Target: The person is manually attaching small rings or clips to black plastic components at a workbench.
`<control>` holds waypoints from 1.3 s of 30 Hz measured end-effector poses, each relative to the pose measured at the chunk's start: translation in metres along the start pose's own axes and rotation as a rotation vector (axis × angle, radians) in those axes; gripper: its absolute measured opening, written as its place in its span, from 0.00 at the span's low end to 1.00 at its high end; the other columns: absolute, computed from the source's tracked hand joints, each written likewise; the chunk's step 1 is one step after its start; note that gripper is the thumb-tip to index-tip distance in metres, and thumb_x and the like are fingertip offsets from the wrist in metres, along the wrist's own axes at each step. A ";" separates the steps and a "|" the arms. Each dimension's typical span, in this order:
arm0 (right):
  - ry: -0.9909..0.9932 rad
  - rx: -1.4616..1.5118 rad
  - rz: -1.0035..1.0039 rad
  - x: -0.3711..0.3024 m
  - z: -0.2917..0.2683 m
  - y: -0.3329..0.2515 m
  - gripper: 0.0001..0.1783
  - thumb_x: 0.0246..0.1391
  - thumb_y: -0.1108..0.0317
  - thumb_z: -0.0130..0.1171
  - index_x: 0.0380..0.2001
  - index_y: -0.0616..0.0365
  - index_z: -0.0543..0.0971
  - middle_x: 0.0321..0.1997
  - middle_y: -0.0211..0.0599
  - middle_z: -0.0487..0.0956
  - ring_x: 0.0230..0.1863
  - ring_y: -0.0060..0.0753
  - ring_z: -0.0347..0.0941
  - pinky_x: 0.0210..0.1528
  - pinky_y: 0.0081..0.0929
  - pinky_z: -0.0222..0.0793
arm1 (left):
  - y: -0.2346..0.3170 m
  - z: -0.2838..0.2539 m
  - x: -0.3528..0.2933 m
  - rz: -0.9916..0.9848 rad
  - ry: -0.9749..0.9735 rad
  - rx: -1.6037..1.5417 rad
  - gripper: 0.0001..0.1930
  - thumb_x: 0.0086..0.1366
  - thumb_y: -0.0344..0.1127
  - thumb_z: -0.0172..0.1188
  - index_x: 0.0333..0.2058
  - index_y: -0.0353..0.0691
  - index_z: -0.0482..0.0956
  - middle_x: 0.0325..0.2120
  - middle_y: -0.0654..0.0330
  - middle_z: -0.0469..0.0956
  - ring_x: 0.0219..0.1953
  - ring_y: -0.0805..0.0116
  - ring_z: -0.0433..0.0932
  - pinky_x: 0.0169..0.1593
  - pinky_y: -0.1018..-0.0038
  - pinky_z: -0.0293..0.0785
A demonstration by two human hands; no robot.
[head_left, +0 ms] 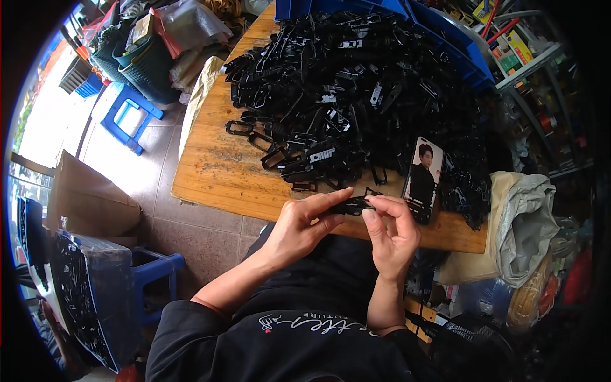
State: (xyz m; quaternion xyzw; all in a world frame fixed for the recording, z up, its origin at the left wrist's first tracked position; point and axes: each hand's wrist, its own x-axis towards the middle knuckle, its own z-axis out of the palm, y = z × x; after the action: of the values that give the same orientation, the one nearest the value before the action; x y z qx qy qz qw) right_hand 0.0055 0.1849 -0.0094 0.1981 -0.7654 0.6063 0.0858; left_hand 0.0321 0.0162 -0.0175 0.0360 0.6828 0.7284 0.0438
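Observation:
At the near edge of the wooden table, my left hand [309, 219] grips a small black plastic part [352, 205] between thumb and fingers. My right hand [393, 230] pinches the other end of that part, thumb against fingertips. Whether the right fingers also hold a smaller piece cannot be made out. Beyond both hands spreads a big heap of similar black plastic parts [344, 95], some with oblong openings. A few loose black frames [304, 187] lie at the heap's near edge. Right of my right hand, a phone [422, 178] leans on the heap, its screen lit with a person's picture.
Blue plastic bins [452, 39] stand at the table's [213, 169] far side. At right are an open woven sack [525, 235] and a crowded shelf [531, 70]. Left on the floor are a blue stool [130, 118], a cardboard box [92, 197] and a bin of black parts [105, 293].

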 end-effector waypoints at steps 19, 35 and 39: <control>0.019 -0.780 -0.174 0.047 -0.013 0.045 0.13 0.45 0.76 0.60 0.37 0.61 0.76 0.27 0.37 0.77 0.24 0.25 0.72 0.25 0.20 0.66 | 0.001 -0.006 0.001 -0.044 0.147 -0.394 0.15 0.59 0.27 0.55 0.45 0.33 0.72 0.34 0.61 0.75 0.32 0.76 0.71 0.41 0.81 0.67; -0.308 0.690 0.424 0.011 -0.013 0.013 0.13 0.53 0.68 0.57 0.38 0.67 0.75 0.26 0.37 0.77 0.20 0.17 0.70 0.25 0.13 0.67 | -0.007 -0.010 0.011 0.165 0.126 -0.115 0.21 0.57 0.19 0.51 0.51 0.35 0.68 0.48 0.61 0.70 0.46 0.74 0.71 0.51 0.79 0.66; -0.419 0.820 0.503 0.013 -0.007 0.018 0.12 0.53 0.69 0.56 0.37 0.67 0.75 0.26 0.39 0.77 0.19 0.18 0.70 0.24 0.13 0.67 | -0.002 -0.004 0.009 0.141 -0.006 -0.072 0.23 0.54 0.19 0.54 0.51 0.35 0.69 0.44 0.58 0.70 0.45 0.71 0.71 0.49 0.76 0.67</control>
State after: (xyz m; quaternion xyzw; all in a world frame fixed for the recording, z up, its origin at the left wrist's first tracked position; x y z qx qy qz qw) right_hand -0.0143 0.1922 -0.0186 0.1427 -0.4896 0.8054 -0.3019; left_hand 0.0229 0.0135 -0.0199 0.0848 0.6518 0.7536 -0.0042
